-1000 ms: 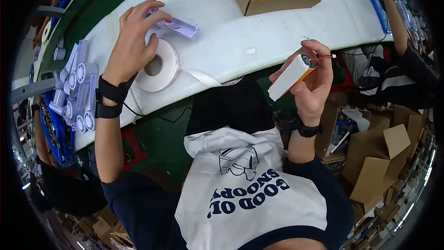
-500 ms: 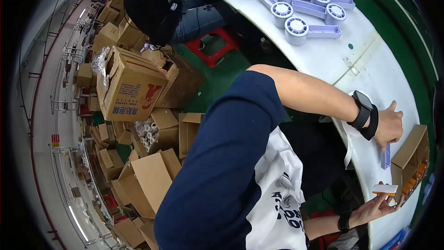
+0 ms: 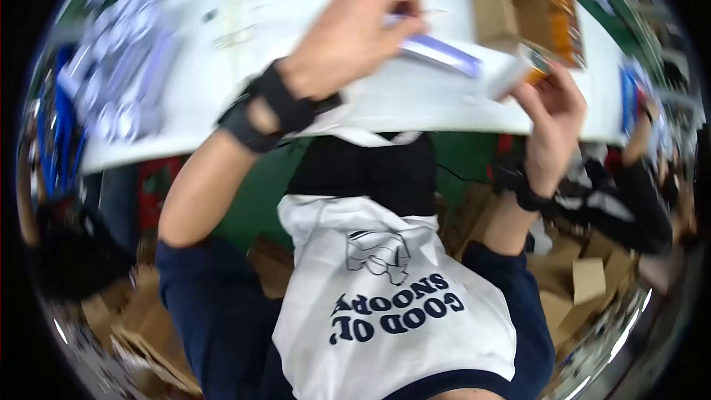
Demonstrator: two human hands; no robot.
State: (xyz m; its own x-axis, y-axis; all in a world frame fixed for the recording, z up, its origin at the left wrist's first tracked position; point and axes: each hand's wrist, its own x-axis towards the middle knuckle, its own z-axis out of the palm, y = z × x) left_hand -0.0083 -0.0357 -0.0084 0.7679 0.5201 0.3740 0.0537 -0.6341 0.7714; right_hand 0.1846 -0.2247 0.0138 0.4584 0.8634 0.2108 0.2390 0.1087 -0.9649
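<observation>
My left hand [image 3: 352, 35] grips purple housing [image 3: 448, 57] by one end, likely leaving rest exposed; right hand [image 3: 554, 107] pinches battery pack [image 3: 509, 72] opposite.

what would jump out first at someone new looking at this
Probably the pale lavender casing in the left hand and the white-and-orange pack in the right hand, close together over the white table. Next comes the pile of lavender parts, blurred, at the table's left end. The open cardboard box with orange items stands beyond the right hand.
</observation>
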